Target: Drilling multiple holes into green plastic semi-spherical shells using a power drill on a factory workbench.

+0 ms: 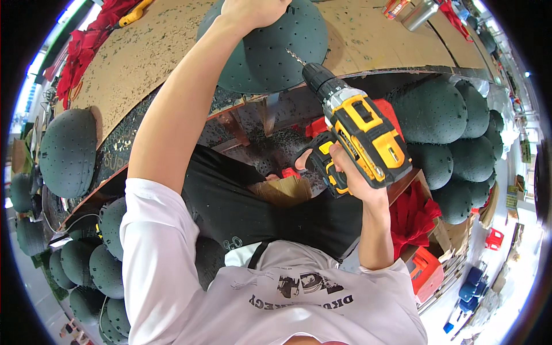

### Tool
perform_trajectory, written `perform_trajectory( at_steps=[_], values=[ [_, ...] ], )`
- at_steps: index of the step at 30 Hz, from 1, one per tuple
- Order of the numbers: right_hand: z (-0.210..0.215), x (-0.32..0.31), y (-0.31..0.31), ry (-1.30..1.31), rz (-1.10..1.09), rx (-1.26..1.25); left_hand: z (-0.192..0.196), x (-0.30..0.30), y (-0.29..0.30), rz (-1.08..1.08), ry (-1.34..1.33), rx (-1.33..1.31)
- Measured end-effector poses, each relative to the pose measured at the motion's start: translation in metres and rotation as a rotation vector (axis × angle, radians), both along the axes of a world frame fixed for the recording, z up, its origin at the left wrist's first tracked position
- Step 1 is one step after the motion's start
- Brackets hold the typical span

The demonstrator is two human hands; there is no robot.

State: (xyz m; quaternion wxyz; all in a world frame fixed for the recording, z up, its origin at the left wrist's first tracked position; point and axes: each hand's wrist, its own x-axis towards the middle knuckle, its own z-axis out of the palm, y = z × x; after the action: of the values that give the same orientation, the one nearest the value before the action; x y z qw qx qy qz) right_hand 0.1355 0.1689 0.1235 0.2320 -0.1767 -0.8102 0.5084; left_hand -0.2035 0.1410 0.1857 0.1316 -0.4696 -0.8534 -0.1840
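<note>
In my right hand (pixel 359 181) is a yellow-and-black cordless drill (pixel 359 129), its handle wrapped by my fingers. A spiral drill bit (pixel 296 56) sticks out of its black chuck. The bit's tip lies over the lower right side of a dark green dome (pixel 270 52) dotted with small holes; whether it touches I cannot tell. My left hand (pixel 256 10) rests on the dome's upper part at the top edge of the picture, its fingers mostly cut off. The dome stands on the bench's front edge.
Brown cardboard (pixel 391 46) strewn with dark shavings covers the bench. Stacked green domes (pixel 431 112) stand right, with more domes (pixel 106 270) at lower left. Another dome (pixel 69 152) sits on the left. Red ribbon (pixel 414 218) hangs by my right forearm. A metal can (pixel 420 15) lies far right.
</note>
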Motion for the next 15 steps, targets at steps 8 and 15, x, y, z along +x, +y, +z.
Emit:
perform_trajectory(
  at_steps=[8, 15],
  values=[
    [0.016, -0.008, 0.0, -0.015, 0.039, -0.082, -0.01, -0.004, 0.002, 0.058, 0.037, -0.026],
    [0.021, -0.005, 0.001, -0.085, 0.002, 0.228, -0.004, 0.001, -0.002, 0.058, 0.03, -0.045]
  ],
)
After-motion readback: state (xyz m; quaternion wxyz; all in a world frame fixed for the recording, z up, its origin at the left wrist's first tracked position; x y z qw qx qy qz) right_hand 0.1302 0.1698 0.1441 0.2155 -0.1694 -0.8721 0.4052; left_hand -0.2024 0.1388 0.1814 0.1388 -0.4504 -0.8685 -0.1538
